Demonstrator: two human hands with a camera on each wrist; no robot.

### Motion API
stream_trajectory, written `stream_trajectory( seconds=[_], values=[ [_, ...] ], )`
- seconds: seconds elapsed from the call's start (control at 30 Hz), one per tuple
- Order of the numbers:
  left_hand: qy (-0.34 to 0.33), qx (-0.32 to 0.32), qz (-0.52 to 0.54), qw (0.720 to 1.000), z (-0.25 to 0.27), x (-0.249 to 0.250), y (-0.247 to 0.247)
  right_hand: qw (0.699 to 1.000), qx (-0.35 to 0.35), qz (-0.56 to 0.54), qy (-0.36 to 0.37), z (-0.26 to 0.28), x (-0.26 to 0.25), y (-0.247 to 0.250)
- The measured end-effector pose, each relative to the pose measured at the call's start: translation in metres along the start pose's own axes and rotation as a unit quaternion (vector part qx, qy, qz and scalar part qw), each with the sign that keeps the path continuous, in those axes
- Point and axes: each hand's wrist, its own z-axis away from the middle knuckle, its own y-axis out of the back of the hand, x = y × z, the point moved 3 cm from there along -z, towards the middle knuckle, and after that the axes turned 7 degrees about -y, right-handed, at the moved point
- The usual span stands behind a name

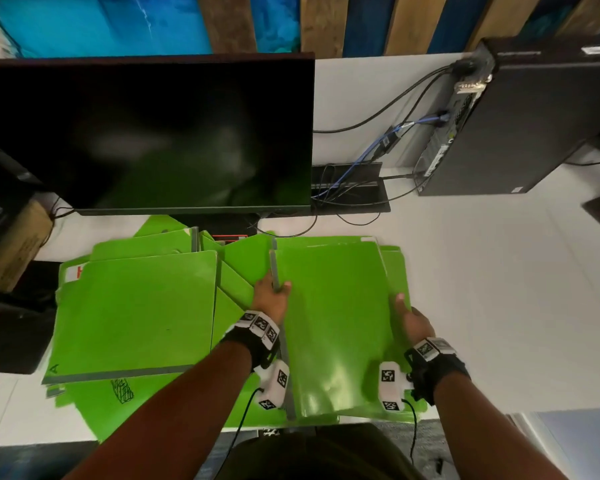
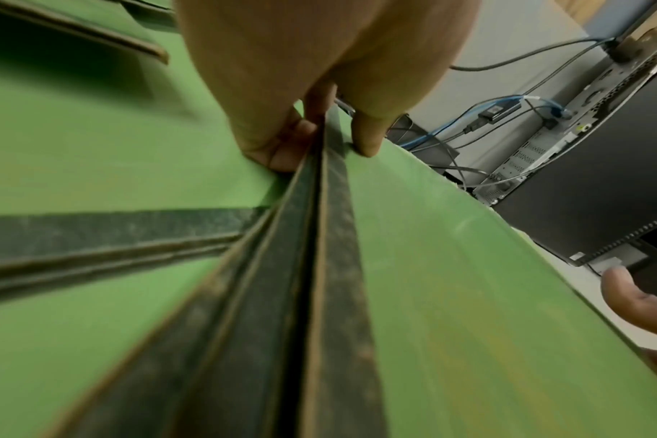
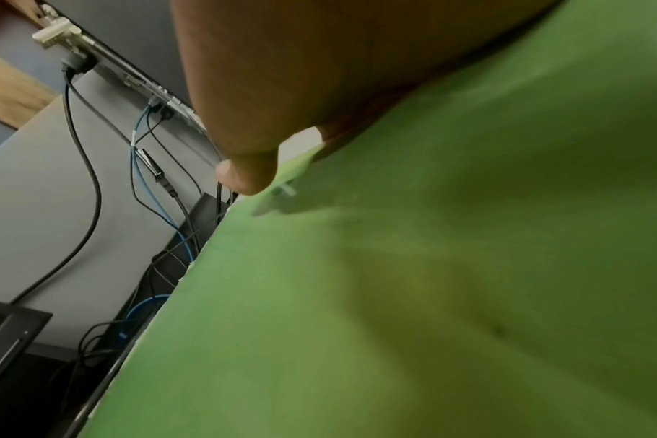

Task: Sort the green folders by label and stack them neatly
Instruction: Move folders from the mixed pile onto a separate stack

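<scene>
My left hand [image 1: 270, 295] grips the grey spine of the top folder [image 1: 329, 323], thumb on the cover and fingers curled down the spine side; the left wrist view shows the spine edges pinched between them. My right hand [image 1: 413, 320] holds the same folder's opposite edge, thumb on top and fingers tucked beneath. The folder sits on the right stack [image 1: 394, 268] at the desk's [image 1: 482, 289] front edge, roughly squared but overhanging the folders below, whose edges show along its right side.

Status, as I judge it: sorting is partly done. Two groups exist. The left stack [image 1: 136, 306], near the front-left part of the desk, carries a cover marked "A" at its near corner. It is untidy: folders fan out behind it towards the monitor [image 1: 146, 133], and one with a scribbled mark pokes out beneath it at the front edge. More loose folders lie between the two stacks.

Remaining: read the labels (I cannot read the label on the folder in hand), place the loose folders, then square both stacks.
</scene>
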Motion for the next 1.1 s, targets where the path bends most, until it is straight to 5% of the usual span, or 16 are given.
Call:
stream_trajectory(
  seconds=[0.13,0.5,0.83,0.97,1.1],
  values=[
    [-0.007,-0.006,-0.106,0.994,0.004,-0.005,-0.012,1.000,0.011,-0.002,0.000,0.001,0.002,-0.005],
    [-0.057,-0.007,-0.190,0.980,0.012,0.004,0.003,0.998,0.049,0.032,-0.009,0.002,-0.002,-0.005],
    [-0.128,-0.157,-0.292,0.935,0.015,0.007,0.014,0.995,0.016,0.094,-0.021,-0.002,0.005,-0.001],
    [-0.122,0.004,-0.204,0.971,0.024,-0.008,0.060,0.993,0.048,0.105,-0.016,0.001,0.005,-0.003],
    [0.022,0.226,-0.140,0.964,0.042,-0.044,0.136,0.992,0.064,0.107,-0.022,0.001,0.003,-0.003]
  ],
)
